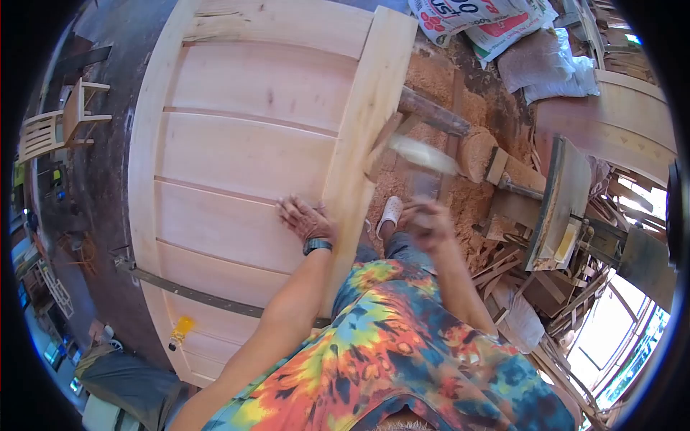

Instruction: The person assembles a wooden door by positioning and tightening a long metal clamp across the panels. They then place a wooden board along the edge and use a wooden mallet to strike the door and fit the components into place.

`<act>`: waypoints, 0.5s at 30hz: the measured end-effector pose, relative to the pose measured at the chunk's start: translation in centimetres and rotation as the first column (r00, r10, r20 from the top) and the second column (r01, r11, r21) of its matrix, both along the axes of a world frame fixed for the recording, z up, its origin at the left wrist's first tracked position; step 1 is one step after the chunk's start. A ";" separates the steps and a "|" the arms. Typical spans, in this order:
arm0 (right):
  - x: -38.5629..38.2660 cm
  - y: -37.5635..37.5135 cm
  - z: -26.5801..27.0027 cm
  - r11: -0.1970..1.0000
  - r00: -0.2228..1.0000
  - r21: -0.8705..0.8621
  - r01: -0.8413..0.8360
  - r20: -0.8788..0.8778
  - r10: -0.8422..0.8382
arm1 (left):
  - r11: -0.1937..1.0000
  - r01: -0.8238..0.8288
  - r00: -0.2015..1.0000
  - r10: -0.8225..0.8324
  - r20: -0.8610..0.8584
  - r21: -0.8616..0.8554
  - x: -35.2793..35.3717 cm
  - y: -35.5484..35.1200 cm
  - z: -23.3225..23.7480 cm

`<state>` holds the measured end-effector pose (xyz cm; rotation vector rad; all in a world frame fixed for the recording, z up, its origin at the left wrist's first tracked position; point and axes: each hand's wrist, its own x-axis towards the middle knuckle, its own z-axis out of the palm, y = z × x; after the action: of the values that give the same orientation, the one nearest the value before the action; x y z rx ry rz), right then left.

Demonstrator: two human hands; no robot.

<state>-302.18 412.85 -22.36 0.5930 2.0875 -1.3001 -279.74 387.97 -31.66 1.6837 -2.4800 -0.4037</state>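
Observation:
A pale wooden panel door [244, 154], with wide stiles and several flat panels, lies in front of me. My left hand [305, 219], with a dark watch on the wrist, rests on a panel beside the right stile, fingers spread. To the right of the door, my right hand [429, 224] is smeared by motion. It grips the handle of a mallet, whose blurred whitish head [422, 154] is just off the stile's outer edge. Across the lower part of the door runs a long metal bar clamp [208, 296]. A yellow bottle [182, 329] with a dark cap lies on the door below it.
Sawdust and wood scraps [528, 276] cover the ground at right. White printed sacks [503, 25] stand at the top. A machine with a tilted board [562, 205] is at right. Wooden chairs [68, 121] stand at far left.

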 end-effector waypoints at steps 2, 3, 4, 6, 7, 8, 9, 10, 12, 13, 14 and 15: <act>1.9 0.0 -0.2 0.856 0.842 -0.453 0.250 0.538 0.038 | 0.998 0.053 0.998 -0.052 0.033 -0.024 1.0 1.1 0.5; 2.0 1.0 0.8 0.780 0.736 -0.513 0.358 0.669 0.102 | 0.998 0.054 0.999 -0.054 0.006 -0.041 0.7 0.5 0.6; 0.7 4.0 4.2 0.839 0.766 -0.450 0.305 0.640 0.064 | 0.999 0.030 0.999 -0.031 -0.020 -0.046 0.0 0.7 0.8; 0.9 6.8 6.1 0.839 0.745 -0.391 0.379 0.667 -0.026 | 0.999 0.023 1.000 -0.023 -0.005 -0.023 0.2 1.1 0.8; 1.0 7.2 7.0 0.835 0.745 -0.399 0.379 0.667 -0.019 | 1.000 0.010 1.000 -0.010 -0.004 -0.007 0.0 0.8 0.7; 0.8 7.4 8.1 0.783 0.759 -0.424 0.455 0.644 -0.092 | 1.000 0.004 1.000 -0.004 -0.006 -0.016 -0.2 0.7 0.7; 1.0 8.3 9.0 0.725 0.760 -0.442 0.528 0.627 -0.172 | 1.000 -0.004 1.000 0.004 -0.018 0.007 0.2 0.9 1.1; 0.9 9.3 8.9 0.722 0.782 -0.465 0.512 0.601 -0.166 | 1.000 -0.011 0.999 0.012 -0.043 0.022 -0.1 0.6 1.1; 0.7 11.2 9.1 0.776 0.849 -0.487 0.400 0.515 -0.115 | 1.000 0.009 0.999 -0.010 -0.034 -0.019 0.1 0.4 0.5; -0.2 10.7 10.0 0.825 0.901 -0.486 0.289 0.430 -0.062 | 0.998 0.031 0.999 -0.031 -0.015 -0.048 0.2 0.4 0.3; -0.9 10.3 11.0 0.830 0.928 -0.494 0.259 0.366 -0.071 | 0.996 0.038 0.999 -0.039 -0.016 -0.079 0.3 0.4 0.1; -1.9 9.9 11.4 0.829 0.927 -0.497 0.257 0.371 -0.065 | 0.996 0.033 0.999 -0.034 -0.012 -0.084 -0.3 0.0 0.4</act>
<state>-304.06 422.77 -10.91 0.6889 1.3227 -1.6615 -280.06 387.98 -31.24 1.6051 -2.4819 -0.3086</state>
